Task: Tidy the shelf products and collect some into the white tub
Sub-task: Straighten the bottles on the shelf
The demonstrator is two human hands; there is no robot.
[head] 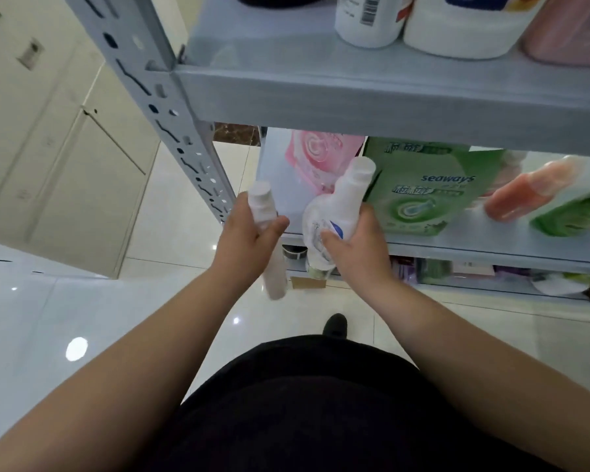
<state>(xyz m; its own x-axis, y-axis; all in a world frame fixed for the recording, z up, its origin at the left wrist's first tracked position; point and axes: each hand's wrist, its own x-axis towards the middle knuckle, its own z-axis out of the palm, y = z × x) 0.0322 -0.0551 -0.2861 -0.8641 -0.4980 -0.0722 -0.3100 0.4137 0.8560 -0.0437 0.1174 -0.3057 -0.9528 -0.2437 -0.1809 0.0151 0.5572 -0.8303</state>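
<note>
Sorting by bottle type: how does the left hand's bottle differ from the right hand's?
The slim bottle in the left hand is a narrow, plain pale tube; the wide bottle in the right hand has a bulging body, a narrow neck and a blue mark. The slim bottle's cap leans left, the wide bottle's right. Both have whitish caps.

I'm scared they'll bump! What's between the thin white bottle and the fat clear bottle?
Only bare grey shelf board, in the head view; the thin white bottle and fat clear bottle are apart.
</note>
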